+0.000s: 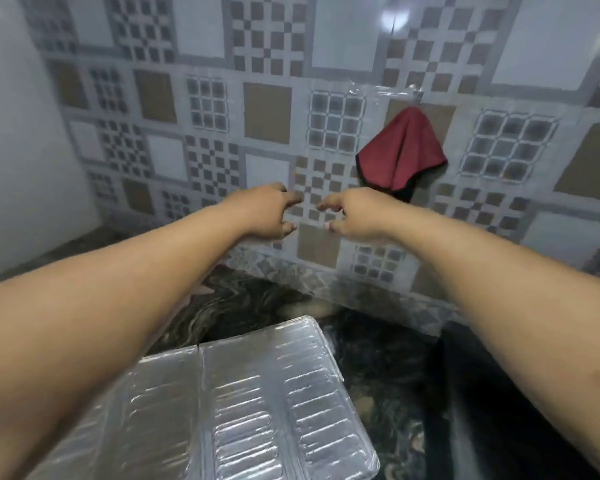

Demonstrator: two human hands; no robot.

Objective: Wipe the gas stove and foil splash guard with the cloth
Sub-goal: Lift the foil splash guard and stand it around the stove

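Tiled wall [267, 109] in grey, white and brown checker patterns fills the background, dark marbled stone bench [378, 362] below it. Red cloth [400, 152] with a dark edge hangs on that wall from a hook near its top, draped in a loose cone, upper right of centre; nothing touches it. Foil splash guard [257, 393] sits low on the bench, well below and left of the cloth: ribbed silver panels, a fold seam between them, surface tilted toward the camera. Gas stove itself: can't pick it out, only a dark shape at the right edge below the cloth, too dim to call.

Both bare forearms reach forward toward the wall. Left hand [269, 211] is left of and below the cloth, fingers [293, 199] loosely curled and spread, holding nothing. Right hand [355, 214] is just below-left of the cloth's lower corner, close to it but apart, fingers [326, 206] likewise half-curled, holding nothing. The two hands face each other with a small gap between fingertips, a checker tile showing through the gap. Can't tell if either hand touches the wall. Plain pale panel [21, 133] on the far left of the cloth, meeting the tiled wall at a corner
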